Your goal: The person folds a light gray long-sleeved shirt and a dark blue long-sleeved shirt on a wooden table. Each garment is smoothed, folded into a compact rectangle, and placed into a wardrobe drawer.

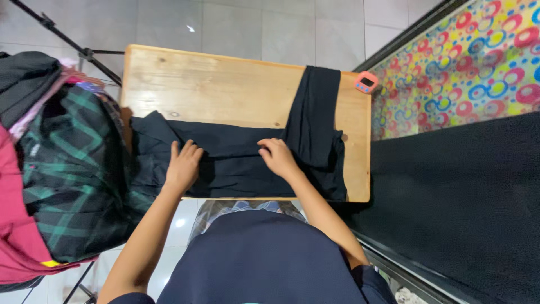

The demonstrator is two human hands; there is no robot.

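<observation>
A dark navy garment (236, 157) lies spread over the near half of a small wooden table (225, 84), with one part folded up toward the far right corner. My left hand (183, 163) rests flat on the cloth left of the middle, fingers apart. My right hand (278, 156) presses on the cloth right of the middle, its fingers curled at a fold edge; whether it pinches the cloth is unclear.
A heap of clothes, with a green plaid piece (73, 169) and a pink one (17, 236), sits at the left. A small pink timer (366, 81) lies on the table's far right corner. A bed with a colourful circle-print sheet (472, 56) and a dark blanket (461, 191) stands at the right.
</observation>
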